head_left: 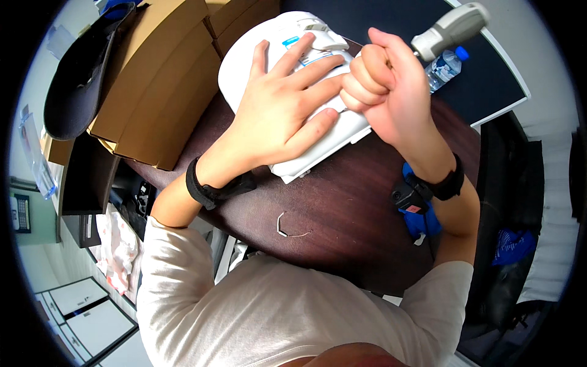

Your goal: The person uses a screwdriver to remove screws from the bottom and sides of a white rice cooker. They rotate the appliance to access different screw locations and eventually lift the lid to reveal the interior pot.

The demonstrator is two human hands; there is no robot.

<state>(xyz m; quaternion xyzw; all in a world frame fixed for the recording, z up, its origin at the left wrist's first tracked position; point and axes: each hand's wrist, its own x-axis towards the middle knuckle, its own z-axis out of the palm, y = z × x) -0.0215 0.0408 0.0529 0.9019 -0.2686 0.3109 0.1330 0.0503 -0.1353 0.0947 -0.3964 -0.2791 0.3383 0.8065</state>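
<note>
A white rounded plastic appliance housing point(244, 58) with blue-printed labels lies at the far side of the table. My left hand point(278, 110) rests on top of it, open, fingers spread. Just to the right, my right hand point(394, 88) is closed in a fist around the shaft of a screwdriver. The grey handle of the screwdriver point(449, 30) sticks out up and to the right; its tip is hidden. The fist sits at the right side of the housing, and whether it touches cannot be made out.
A thin bent wire piece point(283, 231) lies on the dark wooden table point(348, 189). Behind the right fist stands a water bottle point(446, 68) with a blue cap, near a dark panel point(489, 79). Cardboard boxes point(162, 79) flank the left; blue fabric point(428, 223) lies below my right wrist.
</note>
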